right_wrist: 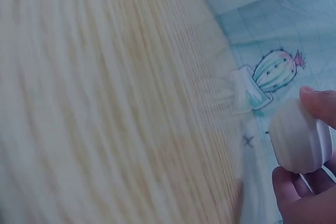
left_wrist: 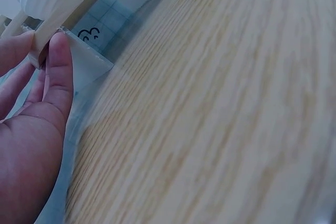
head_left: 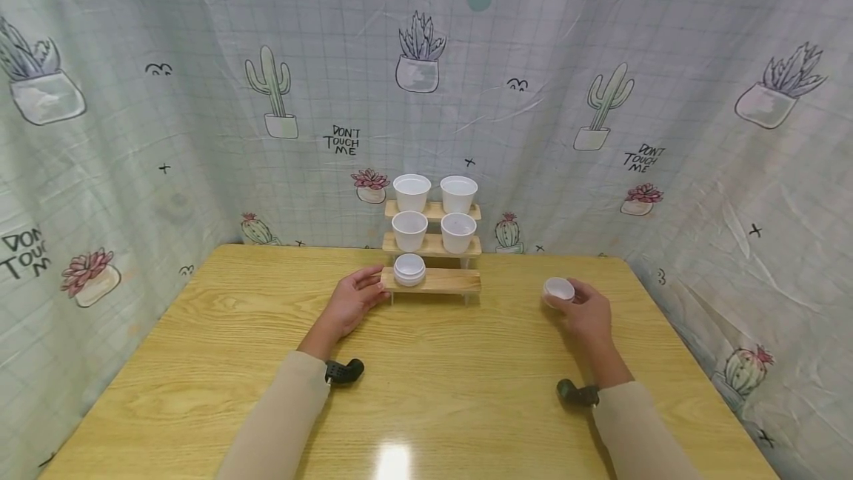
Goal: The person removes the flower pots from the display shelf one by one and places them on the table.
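A small tiered stand with wooden shelves [head_left: 446, 281] stands at the back middle of the table. My left hand [head_left: 352, 304] pinches the left end of its lowest shelf between thumb and fingers, as the left wrist view shows close up. On that shelf, at its left, sits a low white bowl [head_left: 409, 270] with a ridged rim. My right hand [head_left: 588, 314], off to the right of the stand, grips another small white bowl [right_wrist: 296, 137] by its side, thumb on one side and fingers on the other. In the head view that bowl faces up.
Two white cups [head_left: 411, 192] stand on the top shelf and two more white cups [head_left: 458, 232] on the middle one. The wooden table [head_left: 453, 384] stretches around the stand. A curtain printed with cacti [head_left: 460, 95] hangs close behind and on both sides.
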Tool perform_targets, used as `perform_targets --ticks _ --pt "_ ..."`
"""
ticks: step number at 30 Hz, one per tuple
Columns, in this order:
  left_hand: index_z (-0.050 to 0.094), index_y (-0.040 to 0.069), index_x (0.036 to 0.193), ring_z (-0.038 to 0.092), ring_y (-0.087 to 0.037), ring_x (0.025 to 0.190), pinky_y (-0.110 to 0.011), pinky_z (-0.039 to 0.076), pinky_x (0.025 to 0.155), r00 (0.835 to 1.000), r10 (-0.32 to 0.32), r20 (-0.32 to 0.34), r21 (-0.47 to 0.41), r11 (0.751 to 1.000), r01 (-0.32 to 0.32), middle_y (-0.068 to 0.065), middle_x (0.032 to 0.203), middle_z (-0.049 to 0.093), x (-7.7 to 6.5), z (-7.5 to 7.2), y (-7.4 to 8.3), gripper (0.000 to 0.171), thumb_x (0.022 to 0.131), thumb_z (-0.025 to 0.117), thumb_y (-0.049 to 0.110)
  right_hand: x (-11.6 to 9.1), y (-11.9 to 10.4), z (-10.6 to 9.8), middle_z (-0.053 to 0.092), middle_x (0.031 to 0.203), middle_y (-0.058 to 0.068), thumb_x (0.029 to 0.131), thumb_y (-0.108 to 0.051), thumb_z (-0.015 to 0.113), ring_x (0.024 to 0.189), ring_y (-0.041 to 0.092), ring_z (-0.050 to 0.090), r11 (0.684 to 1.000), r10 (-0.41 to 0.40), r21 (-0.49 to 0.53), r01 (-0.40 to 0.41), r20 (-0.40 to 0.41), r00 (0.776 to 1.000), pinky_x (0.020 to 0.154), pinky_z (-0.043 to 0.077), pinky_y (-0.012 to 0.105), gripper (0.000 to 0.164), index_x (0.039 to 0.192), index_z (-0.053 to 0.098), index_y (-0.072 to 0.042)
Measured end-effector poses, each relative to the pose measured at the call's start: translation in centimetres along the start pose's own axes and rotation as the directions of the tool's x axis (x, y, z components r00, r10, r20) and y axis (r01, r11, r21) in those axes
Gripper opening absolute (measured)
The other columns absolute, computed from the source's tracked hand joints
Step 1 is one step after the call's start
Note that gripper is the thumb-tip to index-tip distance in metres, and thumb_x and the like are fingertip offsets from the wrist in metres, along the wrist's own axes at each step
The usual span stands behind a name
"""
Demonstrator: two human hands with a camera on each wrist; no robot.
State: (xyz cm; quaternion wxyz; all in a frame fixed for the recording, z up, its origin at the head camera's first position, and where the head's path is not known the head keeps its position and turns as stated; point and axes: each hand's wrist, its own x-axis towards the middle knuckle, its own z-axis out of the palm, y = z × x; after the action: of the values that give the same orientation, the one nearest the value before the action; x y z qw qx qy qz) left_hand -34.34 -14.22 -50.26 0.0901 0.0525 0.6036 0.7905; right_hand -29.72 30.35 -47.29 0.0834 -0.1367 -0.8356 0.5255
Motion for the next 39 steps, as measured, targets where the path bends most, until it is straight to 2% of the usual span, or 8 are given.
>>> perform_targets --ticks 4,7,11,21,28,34,39 --pt "0.038 -0.005 0.153 0.066 -0.011 0.099 -0.025 0.062 0.094 1.0 0.001 -0.002 -0.002 1.0 -0.001 -0.007 0.119 0.057 -0.1 0.0 0.1 0.053 0.103 0.053 -0.006 -0.4 -0.3 0.4 0.057 0.143 0.023 0.087 -0.035 0.084 0.125 0.031 0.056 1.0 -0.01 -0.017 0.01 0.005 1.0 0.081 0.047 0.01 0.078 0.149 0.051 -0.002" --pt "0.039 -0.004 0.153 0.066 -0.011 0.099 -0.025 0.062 0.094 1.0 -0.002 -0.004 -0.002 1.0 0.002 -0.007 0.118 0.056 -0.1 0.0 0.1 0.053 0.103 0.053 -0.006 -0.5 -0.3 0.6 0.058 0.142 0.023 0.085 -0.036 0.085 0.121 0.029 0.057 1.0 -0.019 -0.019 0.019 0.01 1.0 0.073 0.043 0.003 0.079 0.149 0.052 -0.002" --pt "0.038 -0.005 0.153 0.066 -0.011 0.097 -0.025 0.062 0.094 1.0 -0.001 -0.002 -0.001 1.0 0.001 -0.007 0.117 0.055 -0.2 0.0 0.1 0.052 0.103 0.052 -0.006 -0.7 -0.2 1.0 0.061 0.139 0.021 0.083 -0.037 0.087 0.118 0.027 0.059 0.999 -0.038 -0.018 0.038 0.009 0.999 0.074 0.044 0.004 0.078 0.146 0.055 -0.003" --pt "0.038 -0.005 0.153 0.067 -0.011 0.096 -0.025 0.062 0.094 1.0 0.005 0.004 -0.001 1.0 -0.005 -0.006 0.115 0.055 -0.2 -0.1 0.0 0.052 0.103 0.053 -0.005 -2.2 -1.6 2.3 0.059 0.144 0.019 0.085 -0.035 0.085 0.129 0.031 0.058 0.997 -0.074 0.03 0.072 0.063 0.995 0.083 0.045 0.003 0.074 0.145 0.055 -0.004" --pt "0.038 -0.005 0.154 0.068 -0.011 0.095 -0.029 0.061 0.098 1.0 0.012 0.007 0.0 1.0 -0.012 -0.006 0.115 0.057 -0.2 0.1 0.1 0.053 0.103 0.053 -0.005 -2.7 -1.9 3.3 0.06 0.144 0.015 0.085 -0.037 0.085 0.129 0.029 0.06 0.995 -0.099 0.025 0.097 0.087 0.991 0.089 0.049 0.007 0.072 0.145 0.057 -0.007" --pt "0.038 -0.005 0.154 0.068 -0.011 0.096 -0.029 0.061 0.099 1.0 0.005 -0.001 -0.01 1.0 -0.005 -0.005 0.115 0.058 -0.2 0.1 0.1 0.053 0.102 0.052 -0.006 -3.0 -2.2 4.0 0.064 0.139 0.017 0.083 -0.03 0.088 0.125 0.03 0.062 0.988 -0.148 0.067 0.143 0.089 0.985 0.085 0.049 0.004 0.068 0.14 0.061 -0.006" --pt "0.039 -0.004 0.153 0.068 -0.011 0.094 -0.029 0.061 0.097 1.0 -0.002 -0.004 -0.018 1.0 0.002 -0.006 0.114 0.056 -0.1 0.0 0.1 0.053 0.103 0.053 -0.005 -3.3 -2.6 4.6 0.064 0.138 0.018 0.082 -0.027 0.089 0.125 0.03 0.062 0.983 -0.153 0.117 0.141 0.098 0.983 0.087 0.053 0.006 0.066 0.137 0.061 -0.004"
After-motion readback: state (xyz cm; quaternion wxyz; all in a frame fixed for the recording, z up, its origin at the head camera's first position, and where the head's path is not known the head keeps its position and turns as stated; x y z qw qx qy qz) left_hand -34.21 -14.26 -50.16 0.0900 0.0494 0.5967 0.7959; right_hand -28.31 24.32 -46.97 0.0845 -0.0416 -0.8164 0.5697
